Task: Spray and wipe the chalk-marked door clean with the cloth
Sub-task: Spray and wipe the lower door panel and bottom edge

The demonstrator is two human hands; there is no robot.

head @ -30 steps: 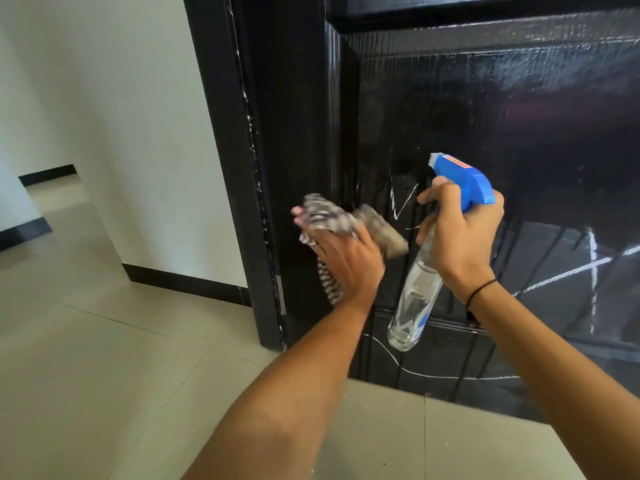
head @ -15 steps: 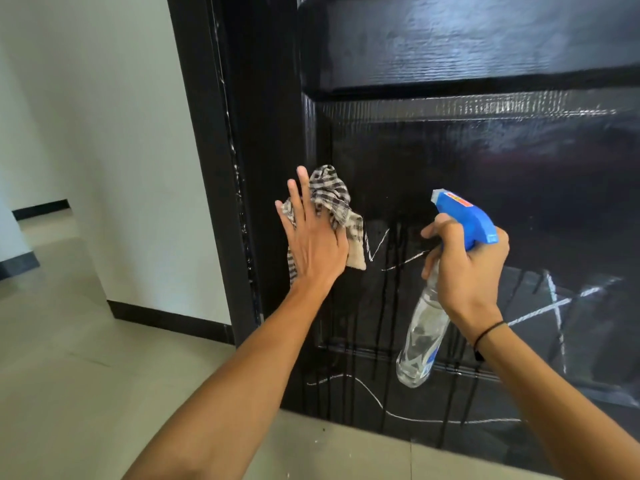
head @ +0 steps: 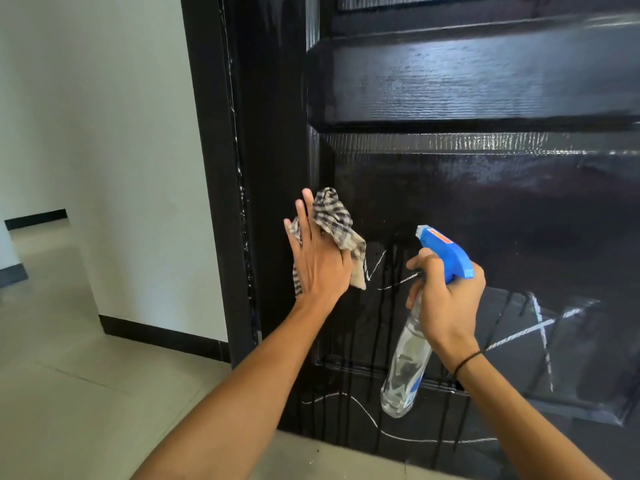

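A: State the position of the door (head: 450, 202) and why the work sits there.

B: The door fills the right and far part of the view, upright and black. Chalk lines (head: 540, 327) cross its lower panel, with wet runs streaking downward between them, so the work stays low on the panel.

A: The bottle?

B: The right hand (head: 446, 299) grips the spray bottle (head: 405, 368) at the neck, fingers curled round it, index finger apparently on the trigger; that part is poorly shown. The long axis runs top to bottom, tilted, base low and near. The blue nozzle points up and left at the door, probably ready to wet the next marks.

A: The cloth?

B: The checked cloth (head: 337, 220) is bunched against the door's left edge, just left of a small chalk mark. The left hand (head: 318, 261) presses it flat, fingers straight and slightly spread, which spreads pressure for wiping.
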